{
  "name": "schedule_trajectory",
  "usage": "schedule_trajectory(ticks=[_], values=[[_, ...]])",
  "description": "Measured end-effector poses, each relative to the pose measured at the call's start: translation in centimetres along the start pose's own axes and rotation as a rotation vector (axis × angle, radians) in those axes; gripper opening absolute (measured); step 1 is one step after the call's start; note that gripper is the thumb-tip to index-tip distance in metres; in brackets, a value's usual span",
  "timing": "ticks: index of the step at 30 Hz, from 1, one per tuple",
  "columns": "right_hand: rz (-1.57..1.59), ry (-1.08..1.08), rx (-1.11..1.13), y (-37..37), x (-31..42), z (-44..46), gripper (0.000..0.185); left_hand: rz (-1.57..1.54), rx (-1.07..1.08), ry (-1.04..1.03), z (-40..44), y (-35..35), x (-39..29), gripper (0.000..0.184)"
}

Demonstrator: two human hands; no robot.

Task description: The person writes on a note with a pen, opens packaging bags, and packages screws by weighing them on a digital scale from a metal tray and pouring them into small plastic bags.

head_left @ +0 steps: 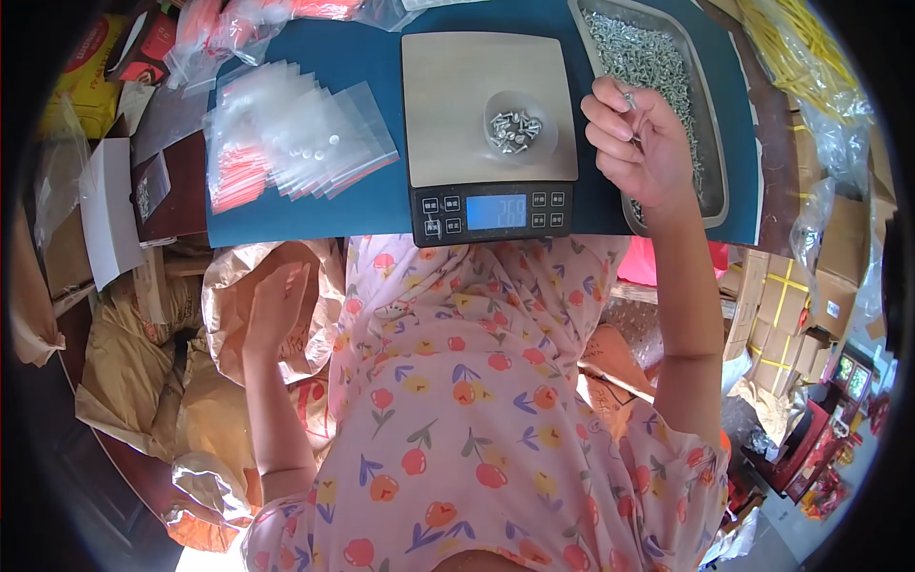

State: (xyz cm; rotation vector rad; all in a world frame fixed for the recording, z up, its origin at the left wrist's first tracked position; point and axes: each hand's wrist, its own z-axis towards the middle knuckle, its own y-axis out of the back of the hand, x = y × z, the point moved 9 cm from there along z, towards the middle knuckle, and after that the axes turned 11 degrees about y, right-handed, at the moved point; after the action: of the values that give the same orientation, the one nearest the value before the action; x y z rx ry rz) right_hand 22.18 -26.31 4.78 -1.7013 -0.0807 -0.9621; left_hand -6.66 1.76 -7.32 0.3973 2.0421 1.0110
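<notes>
My right hand [648,157] is raised between the scale and a metal tray [721,191] of loose screws [643,57]. Its fingers are curled, and a small silver screw [628,99] shows at the fingertips; whatever else lies in the palm is mostly hidden. On the digital scale [448,105] stands a small clear round dish [543,153] with several screws [513,133] in it. The scale's blue display [497,212] is lit, its digits blurry. Lower left, my left hand [280,305] hangs with fingers stretched out at an open brown paper bag [224,286], holding nothing visible.
Clear zip bags with red edges [305,133] lie fanned out on the blue tabletop [381,205], left of the scale. More packed bags [257,19] lie at the back. A white box [110,210] stands at the left edge. Cardboard cartons [782,315] are stacked at right.
</notes>
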Motion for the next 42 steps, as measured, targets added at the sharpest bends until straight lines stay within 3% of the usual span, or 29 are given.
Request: schedule_trajectory(ticks=[2,5,8,11,14,16,20,24,27,30,33,36,37,40,41,42], values=[[-0.05,0.011,0.002,-0.1,0.1,0.0,0.02,0.206,0.125,0.066,-1.0,1.7,-2.3,0.028],[-0.116,0.009,-0.016,-0.2,0.0,0.2,0.025,0.014,0.227,0.175,-2.0,3.5,-6.2,0.018],[-0.149,-0.041,-0.064,-0.4,-0.6,0.1,0.029,-0.271,0.188,0.114,-1.8,4.6,-10.9,0.01],[-0.306,-0.052,-0.108,-0.3,-0.9,0.0,0.029,-0.324,-0.058,-0.197,-0.7,5.2,-14.4,0.012],[-0.622,-0.009,-0.189,-0.2,-0.5,-0.1,0.028,0.015,-0.399,-0.626,-0.7,5.1,-20.3,0.018],[-0.891,0.031,-0.167,-0.2,0.0,0.1,0.028,0.089,-0.466,-0.646,0.8,3.4,-20.9,0.02],[-1.468,0.191,-0.08,-1.2,0.9,0.5,0.009,0.04,-0.451,-0.656,1.9,2.6,-20.3,0.02],[-1.723,0.166,-0.038,-2.6,0.2,1.2,0.012,-0.092,-0.448,-0.583,2.5,2.5,-19.6,0.019],[-1.824,0.364,0.054,-3.0,-0.6,1.7,0.012,-0.099,-0.475,-0.574,2.2,2.6,-19.6,0.02],[-1.709,0.381,0.022,-3.1,-0.2,1.6,0.008,-0.083,-0.47,-0.572,2.2,2.9,-19.4,0.023],[-1.339,0.156,-0.082,-1.6,0.5,0.8,0.006,-0.137,-0.443,-0.511,2.2,3.5,-18.6,0.026],[-0.257,0.227,-0.076,0.0,1.3,-0.4,0.009,-0.175,-0.491,-0.5,1.9,5.3,-19.0,0.025],[-0.064,0.263,-0.049,-0.5,1.9,-0.4,0.004,-0.193,-0.518,-0.519,1.8,5.9,-19.2,0.024],[0.211,0.123,-0.025,-1.0,1.0,-0.3,0.01,-0.316,-0.452,-0.498,1.5,6.6,-19.1,0.026],[0.161,0.13,-0.119,-0.7,0.5,-0.5,0.02,-0.361,-0.431,-0.502,1.1,6.8,-19.5,0.025],[0.165,0.108,-0.075,-1.0,0.0,-0.5,0.022,-0.406,-0.411,-0.505,0.7,6.9,-19.7,0.023]])
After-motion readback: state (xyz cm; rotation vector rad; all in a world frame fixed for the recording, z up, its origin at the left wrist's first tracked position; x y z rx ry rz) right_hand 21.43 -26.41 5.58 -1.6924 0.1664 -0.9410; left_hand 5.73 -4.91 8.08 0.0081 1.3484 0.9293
